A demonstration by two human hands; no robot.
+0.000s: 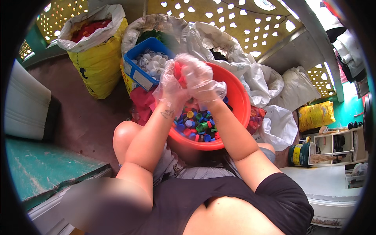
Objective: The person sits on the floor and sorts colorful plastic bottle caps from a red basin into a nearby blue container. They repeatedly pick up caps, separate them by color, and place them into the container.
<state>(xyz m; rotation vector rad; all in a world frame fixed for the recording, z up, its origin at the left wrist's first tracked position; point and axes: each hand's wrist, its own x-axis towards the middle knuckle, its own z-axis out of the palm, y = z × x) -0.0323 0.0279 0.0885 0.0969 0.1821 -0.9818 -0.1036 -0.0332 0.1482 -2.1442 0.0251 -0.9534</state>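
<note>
My left hand and my right hand, both in thin clear plastic gloves, are raised together over the far left part of a round red-orange basin. Red bottle caps are cupped between them; the blurred right hand partly hides how many there are. Below my wrists, the basin holds mixed plastic bottle caps in blue, green, red and yellow. Just left of my left hand stands a blue plastic bin, holding white and clear caps.
A yellow sack of red caps stands far left. Behind the bin is an open sack with green caps; another white sack contains black ones. A red net bag touches the basin's right side. A green bucket stands at right.
</note>
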